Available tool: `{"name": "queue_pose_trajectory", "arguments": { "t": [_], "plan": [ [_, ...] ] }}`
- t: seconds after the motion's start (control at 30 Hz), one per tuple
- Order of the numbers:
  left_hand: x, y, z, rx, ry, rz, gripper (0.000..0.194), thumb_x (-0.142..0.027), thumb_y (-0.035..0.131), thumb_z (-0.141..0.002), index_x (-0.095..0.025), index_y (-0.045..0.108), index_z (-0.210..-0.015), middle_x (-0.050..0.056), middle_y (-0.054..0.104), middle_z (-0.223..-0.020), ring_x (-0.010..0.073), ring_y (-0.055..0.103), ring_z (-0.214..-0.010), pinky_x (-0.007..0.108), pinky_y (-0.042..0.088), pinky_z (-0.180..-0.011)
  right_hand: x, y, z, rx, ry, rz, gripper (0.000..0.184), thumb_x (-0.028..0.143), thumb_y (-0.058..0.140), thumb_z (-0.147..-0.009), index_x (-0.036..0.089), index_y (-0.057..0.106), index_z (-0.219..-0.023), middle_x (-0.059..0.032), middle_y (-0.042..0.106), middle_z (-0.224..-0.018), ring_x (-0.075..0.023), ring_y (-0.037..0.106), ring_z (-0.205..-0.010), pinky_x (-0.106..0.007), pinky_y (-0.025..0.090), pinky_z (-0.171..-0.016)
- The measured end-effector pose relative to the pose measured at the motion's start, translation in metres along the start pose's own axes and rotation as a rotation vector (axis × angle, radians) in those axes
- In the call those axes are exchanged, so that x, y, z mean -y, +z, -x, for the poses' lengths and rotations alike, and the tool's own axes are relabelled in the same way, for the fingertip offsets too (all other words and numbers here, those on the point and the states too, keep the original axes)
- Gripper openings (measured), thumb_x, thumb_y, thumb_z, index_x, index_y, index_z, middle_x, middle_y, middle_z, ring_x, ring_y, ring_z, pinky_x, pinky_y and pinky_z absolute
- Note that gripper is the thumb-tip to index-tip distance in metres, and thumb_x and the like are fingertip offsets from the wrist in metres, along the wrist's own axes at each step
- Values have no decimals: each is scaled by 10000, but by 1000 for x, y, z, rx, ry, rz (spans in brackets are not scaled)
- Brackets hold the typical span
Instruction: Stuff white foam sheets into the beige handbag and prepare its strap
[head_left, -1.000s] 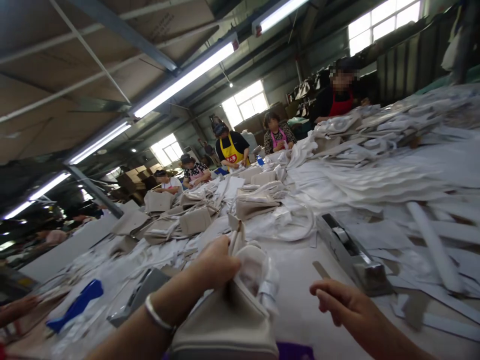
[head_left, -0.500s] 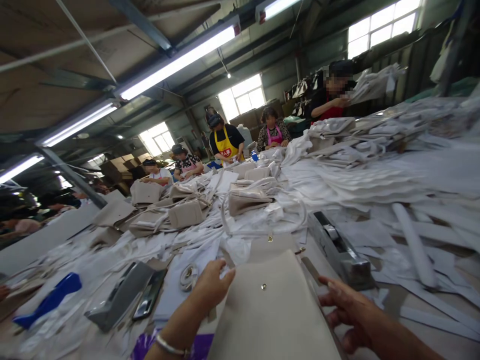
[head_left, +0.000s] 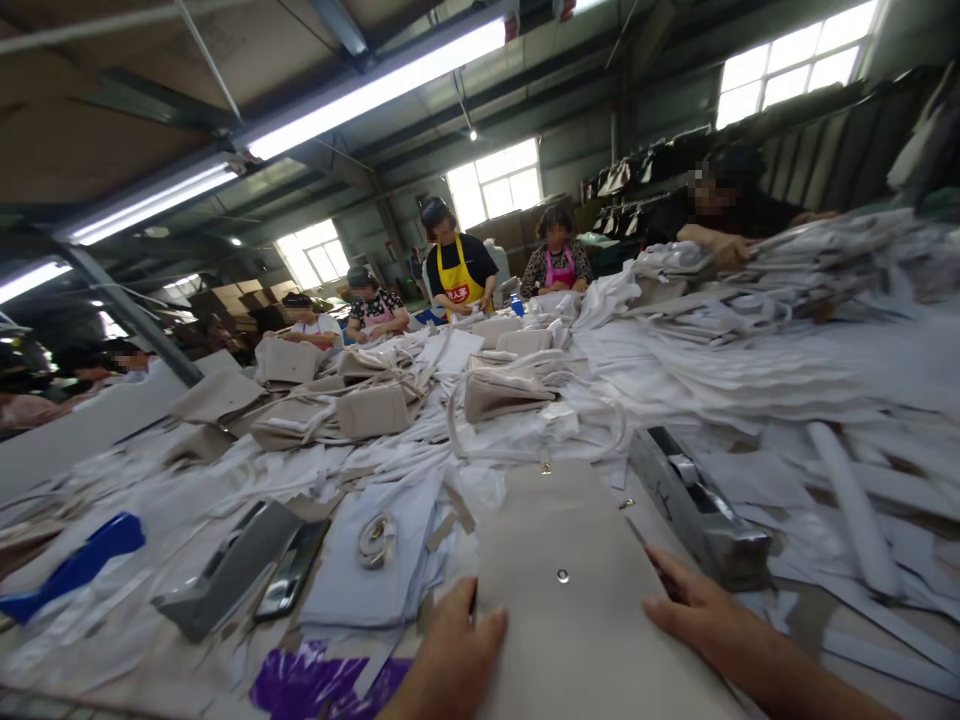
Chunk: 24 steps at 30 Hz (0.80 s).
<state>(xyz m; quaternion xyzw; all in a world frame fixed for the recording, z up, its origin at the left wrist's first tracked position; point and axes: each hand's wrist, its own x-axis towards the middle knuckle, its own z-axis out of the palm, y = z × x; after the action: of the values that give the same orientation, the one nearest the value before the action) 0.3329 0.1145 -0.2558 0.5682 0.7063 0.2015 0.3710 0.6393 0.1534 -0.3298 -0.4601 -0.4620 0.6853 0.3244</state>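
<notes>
A beige handbag point(head_left: 566, 640) with a raised flap lies before me, a round metal snap on its front and a small gold fitting near the flap's top. My left hand point(head_left: 454, 645) grips its left edge, thumb on the front and fingers mostly hidden behind. At the right edge, my right hand point(head_left: 701, 610) holds it the same way, thumb on the front panel. Left of the bag, a rolled strap point(head_left: 377, 541) rests on a stack of white sheets point(head_left: 352, 592).
A grey tape dispenser point(head_left: 701, 510) stands to the right. On the left are another grey dispenser point(head_left: 229, 570), a phone point(head_left: 292, 570), a blue dispenser point(head_left: 79, 565) and purple plastic point(head_left: 304, 680). Beige bags point(head_left: 371, 412) and white wrapping point(head_left: 697, 370) cover the table beyond; several people work there.
My left hand has moved down onto the handbag's left edge. My right hand has closed on its right edge. The co-worker at far right has lowered the white wrapping onto the pile.
</notes>
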Motion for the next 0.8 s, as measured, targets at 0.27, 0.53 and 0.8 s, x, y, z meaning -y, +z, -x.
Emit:
{"name": "queue_pose_trajectory", "arguments": {
  "t": [0.27, 0.53, 0.8],
  "plan": [
    [-32, 3, -12, -62, 246, -601, 627, -350, 620, -842, -162, 548, -1436, 183, 417, -1582, 379, 342, -1481, 530, 307, -1211, 8, 1, 4, -427, -469, 1183, 562, 402, 561, -890, 142, 610, -1385, -194, 565, -1467, -391, 554, -1329, -579, 477, -1103],
    [-38, 39, -52, 375, 639, -497, 841, -725, 364, -947, -192, 291, -1594, 188, 318, -1636, 391, 262, -1519, 623, 184, -1235, 28, 42, -21, 4, -269, 1472, 718, 547, 494, -967, 89, 450, -1518, -192, 330, -1590, -387, 322, -1475, -591, 337, -1193],
    [-8, 53, -66, 354, 679, -420, 799, -586, 529, -928, -208, 299, -1593, 176, 312, -1640, 391, 256, -1521, 606, 139, -1246, 3, 33, -37, 73, -162, 1376, 829, 672, 450, -938, 109, 370, -1542, -159, 191, -1609, -422, 223, -1497, -667, 274, -1194]
  ]
}}
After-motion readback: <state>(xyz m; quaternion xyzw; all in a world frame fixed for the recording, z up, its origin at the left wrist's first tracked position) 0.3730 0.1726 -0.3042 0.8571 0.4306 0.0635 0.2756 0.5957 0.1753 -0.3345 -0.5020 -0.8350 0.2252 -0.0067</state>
